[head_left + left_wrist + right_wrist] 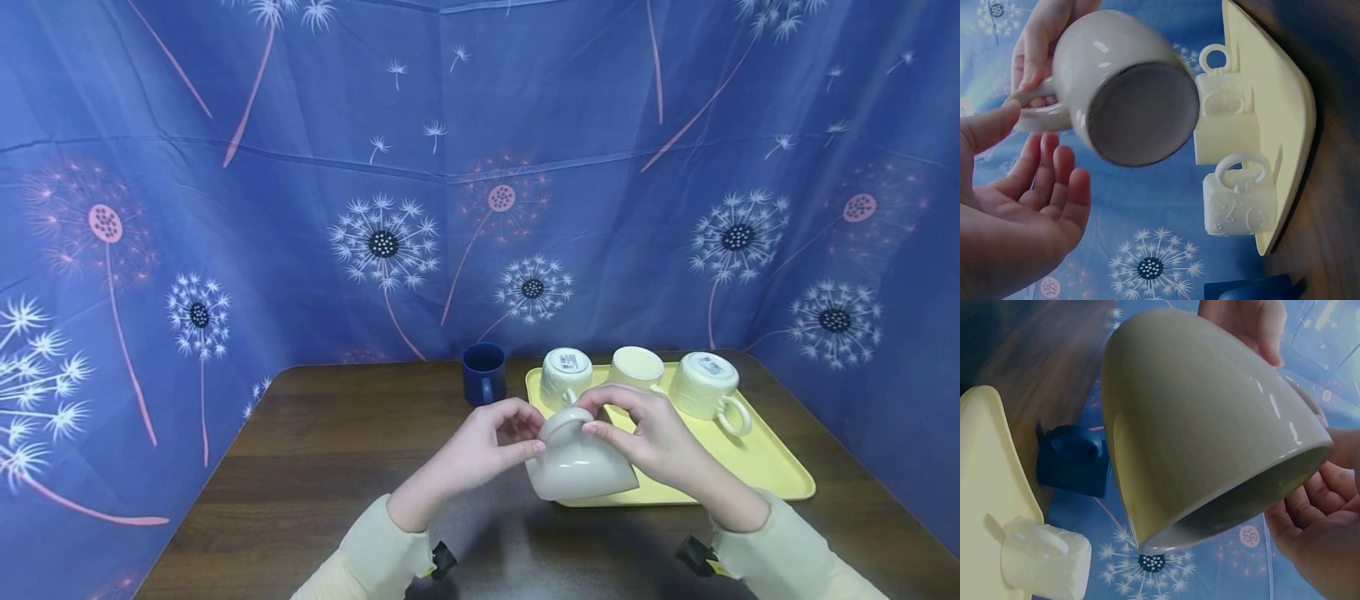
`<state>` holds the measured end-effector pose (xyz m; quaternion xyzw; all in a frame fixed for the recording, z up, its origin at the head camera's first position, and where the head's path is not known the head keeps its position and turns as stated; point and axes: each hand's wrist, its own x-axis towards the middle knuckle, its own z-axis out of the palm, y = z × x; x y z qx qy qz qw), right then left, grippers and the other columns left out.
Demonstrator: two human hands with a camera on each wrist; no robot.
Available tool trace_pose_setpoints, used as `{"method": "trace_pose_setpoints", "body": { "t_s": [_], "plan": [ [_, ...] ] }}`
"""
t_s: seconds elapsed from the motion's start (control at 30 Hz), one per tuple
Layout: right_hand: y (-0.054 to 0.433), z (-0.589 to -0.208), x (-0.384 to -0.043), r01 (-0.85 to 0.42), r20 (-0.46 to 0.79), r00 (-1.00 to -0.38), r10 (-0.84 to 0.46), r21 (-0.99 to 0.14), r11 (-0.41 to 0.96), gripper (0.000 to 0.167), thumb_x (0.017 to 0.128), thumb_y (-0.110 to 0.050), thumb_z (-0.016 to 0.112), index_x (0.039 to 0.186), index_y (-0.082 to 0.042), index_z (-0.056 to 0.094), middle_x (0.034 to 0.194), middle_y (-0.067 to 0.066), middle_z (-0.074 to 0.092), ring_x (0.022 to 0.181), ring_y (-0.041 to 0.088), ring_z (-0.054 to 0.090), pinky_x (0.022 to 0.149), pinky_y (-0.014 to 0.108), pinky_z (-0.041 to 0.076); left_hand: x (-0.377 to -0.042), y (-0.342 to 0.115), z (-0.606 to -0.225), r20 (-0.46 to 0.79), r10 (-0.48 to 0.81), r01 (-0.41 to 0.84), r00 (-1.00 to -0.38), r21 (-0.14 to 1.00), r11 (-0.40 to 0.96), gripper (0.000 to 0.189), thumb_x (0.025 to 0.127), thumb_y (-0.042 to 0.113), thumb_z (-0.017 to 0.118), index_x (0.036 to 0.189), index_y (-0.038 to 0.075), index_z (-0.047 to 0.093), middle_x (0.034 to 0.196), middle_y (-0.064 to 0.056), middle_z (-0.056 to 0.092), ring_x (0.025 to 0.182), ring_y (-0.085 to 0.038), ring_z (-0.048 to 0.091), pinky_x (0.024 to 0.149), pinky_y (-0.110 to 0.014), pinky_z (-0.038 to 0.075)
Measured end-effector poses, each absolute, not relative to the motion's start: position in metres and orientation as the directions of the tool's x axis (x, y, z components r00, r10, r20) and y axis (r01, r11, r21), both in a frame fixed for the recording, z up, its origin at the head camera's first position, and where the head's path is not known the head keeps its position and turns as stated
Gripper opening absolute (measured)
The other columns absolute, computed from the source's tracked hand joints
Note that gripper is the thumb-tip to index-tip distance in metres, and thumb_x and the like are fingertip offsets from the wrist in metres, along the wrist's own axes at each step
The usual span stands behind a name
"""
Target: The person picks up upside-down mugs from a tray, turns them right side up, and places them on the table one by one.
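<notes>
My pale sleeves point(375, 546) come in from 7 and 5 o'clock, a small dark device point(444, 558) at each cuff, and my wrists angle inward, palms turned toward each other. My left hand point(483, 446) pinches the handle point(564, 415) of a grey-white mug point(581, 471) between thumb and index finger; the left wrist view shows my other fingers loosely curved, off the mug. My right hand point(648, 425) pinches the same handle from the 2 o'clock side with thumb and forefinger. The mug hangs on its side in the air, handle uppermost, base toward 9 o'clock, mouth toward 3

At 9 o'clock the brown table point(322, 467) gives me a wide stretch of wood out to its slanting left edge. Just past the mug, a yellow tray point(757, 467) spreads from 12 to 3 o'clock; its bare near-right part reaches a raised rim, with a strip of wood beyond. Toward its far side stand a cream cup point(558, 387) upside down at 12, a second cup point(636, 367) at 1, and a third cup point(693, 396), also upside down, at 2, handle toward 4. An upright dark blue mug point(474, 387) sits near the tray at 10 to 11 o'clock, and behind everything hangs a blue dandelion-print cloth point(600, 225)
</notes>
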<state>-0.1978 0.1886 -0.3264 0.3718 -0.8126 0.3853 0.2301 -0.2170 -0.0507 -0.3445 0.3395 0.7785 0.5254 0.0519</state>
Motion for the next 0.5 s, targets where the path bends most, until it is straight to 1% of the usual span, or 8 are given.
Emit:
{"method": "trace_pose_setpoints", "body": {
  "t_s": [0.1,0.3,0.5],
  "plan": [
    [0.189,-0.325,-0.2,-0.791,0.65,-0.605,-0.459,-0.425,0.441,0.033,0.072,0.002,0.077,0.099,-0.016,0.067,0.093,-0.008,0.068,0.087,0.004,0.061,0.08,0.017,0.048,-0.22,-0.052,-0.34,0.241,0.622,0.447,-0.745,0.872,0.198,0.024,0.087,0.015,0.068,0.109,0.007,0.063,0.098,-0.003,0.064,0.086,-0.009,0.057,0.079,-0.024,0.048],
    [0.19,-0.32,-0.203,-0.839,0.655,-0.537,-0.532,-0.35,0.416,0.033,0.072,0.0,0.077,0.098,-0.018,0.067,0.094,-0.009,0.068,0.088,0.005,0.063,0.083,0.015,0.047,-0.222,-0.054,-0.332,0.197,0.68,0.379,-0.706,0.916,0.129,0.025,0.088,0.013,0.066,0.111,0.003,0.063,0.1,-0.009,0.064,0.088,-0.01,0.059,0.078,-0.024,0.05],
    [0.19,-0.317,-0.206,-0.855,0.615,-0.518,-0.595,-0.346,0.387,0.033,0.075,-0.001,0.076,0.1,-0.02,0.067,0.098,-0.01,0.068,0.09,0.005,0.064,0.081,0.017,0.049,-0.223,-0.053,-0.327,0.118,0.712,0.287,-0.692,0.95,0.122,0.024,0.089,0.013,0.065,0.111,0.003,0.062,0.098,-0.008,0.064,0.088,-0.01,0.06,0.076,-0.024,0.051]
  ]
}}
